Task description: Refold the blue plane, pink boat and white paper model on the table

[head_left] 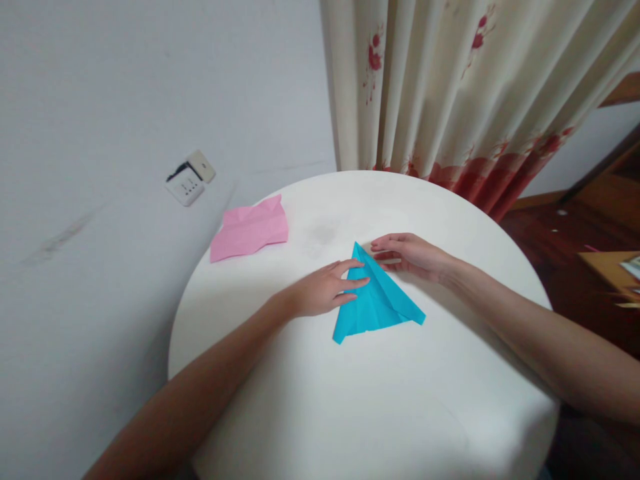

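Observation:
A sheet of blue paper (pixel 380 303), folded into a pointed shape like a paper plane, lies on the white round table (pixel 350 413). Its sharp tip points away from me and its wide end faces me. My left hand (pixel 325 288) rests on the paper's left side with the fingers spread across it. Just off the upper right edge is my right hand (pixel 410 257), its fingers apart and slightly curled, with nothing visible in them. Whether its fingertips touch the paper's edge I cannot tell.
Creased pink paper (pixel 253 230) lies at the table's far left edge, by the wall. A socket plate (pixel 186 187) is fixed on that wall. Behind the table hangs a cream and red curtain (pixel 440 100). A wooden surface with items (pixel 607 270) stands at the right.

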`<state>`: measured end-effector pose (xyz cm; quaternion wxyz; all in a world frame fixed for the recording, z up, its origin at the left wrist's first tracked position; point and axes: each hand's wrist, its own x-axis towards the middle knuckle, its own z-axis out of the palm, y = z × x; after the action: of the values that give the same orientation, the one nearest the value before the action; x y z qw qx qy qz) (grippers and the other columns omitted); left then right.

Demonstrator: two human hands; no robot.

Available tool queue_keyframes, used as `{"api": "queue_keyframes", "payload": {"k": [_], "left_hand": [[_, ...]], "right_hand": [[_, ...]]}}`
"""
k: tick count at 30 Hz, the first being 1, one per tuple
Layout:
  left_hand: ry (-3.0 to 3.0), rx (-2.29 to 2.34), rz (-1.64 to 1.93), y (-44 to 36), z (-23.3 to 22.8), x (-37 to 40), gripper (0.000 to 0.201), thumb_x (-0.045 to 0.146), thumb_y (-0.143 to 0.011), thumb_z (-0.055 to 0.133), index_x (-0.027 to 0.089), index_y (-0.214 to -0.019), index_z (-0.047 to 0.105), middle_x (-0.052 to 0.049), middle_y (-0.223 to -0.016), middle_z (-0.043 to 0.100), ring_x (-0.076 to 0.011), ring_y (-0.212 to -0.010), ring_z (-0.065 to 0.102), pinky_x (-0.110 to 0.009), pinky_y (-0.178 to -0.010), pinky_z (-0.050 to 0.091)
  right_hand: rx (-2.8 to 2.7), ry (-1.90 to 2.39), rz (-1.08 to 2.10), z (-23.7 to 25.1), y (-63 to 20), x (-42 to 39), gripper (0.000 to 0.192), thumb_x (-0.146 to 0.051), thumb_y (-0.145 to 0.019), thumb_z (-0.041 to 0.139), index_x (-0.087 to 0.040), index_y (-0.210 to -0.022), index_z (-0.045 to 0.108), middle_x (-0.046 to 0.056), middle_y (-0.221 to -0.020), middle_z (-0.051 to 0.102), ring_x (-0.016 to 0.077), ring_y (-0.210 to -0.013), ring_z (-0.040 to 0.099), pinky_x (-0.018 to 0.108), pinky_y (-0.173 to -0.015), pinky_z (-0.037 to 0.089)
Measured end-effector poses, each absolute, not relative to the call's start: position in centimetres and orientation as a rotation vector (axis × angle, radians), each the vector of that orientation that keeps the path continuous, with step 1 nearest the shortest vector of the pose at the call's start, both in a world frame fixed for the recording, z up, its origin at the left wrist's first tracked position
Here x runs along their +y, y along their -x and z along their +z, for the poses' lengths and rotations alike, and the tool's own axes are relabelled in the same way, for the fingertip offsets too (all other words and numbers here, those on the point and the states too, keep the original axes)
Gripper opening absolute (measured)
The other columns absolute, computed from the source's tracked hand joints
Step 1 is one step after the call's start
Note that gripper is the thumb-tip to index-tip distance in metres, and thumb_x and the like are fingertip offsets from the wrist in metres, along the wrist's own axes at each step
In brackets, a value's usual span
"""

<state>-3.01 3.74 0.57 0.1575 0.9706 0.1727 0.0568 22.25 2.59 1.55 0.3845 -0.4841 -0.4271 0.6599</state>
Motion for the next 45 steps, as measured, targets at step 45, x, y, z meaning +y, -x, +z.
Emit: {"api": "queue_keyframes", "payload": {"k": [45], "left_hand": [[-2.812,1.120,0.459,-0.4,-0.1,0.8,0.022,0.029,-0.100,0.044,0.019,-0.101,0.063,-0.009,-0.104,0.060,-0.0251,-0.104,0.055,-0.042,-0.093,0.046]], "right_hand": [[-2.600,1.691,0.087,2.2,-19.6,-1.9,0.026,-0.009,-0.092,0.046,-0.019,-0.099,0.070,0.015,-0.101,0.068,0.0298,-0.095,0.061,0.036,-0.074,0.046]]}}
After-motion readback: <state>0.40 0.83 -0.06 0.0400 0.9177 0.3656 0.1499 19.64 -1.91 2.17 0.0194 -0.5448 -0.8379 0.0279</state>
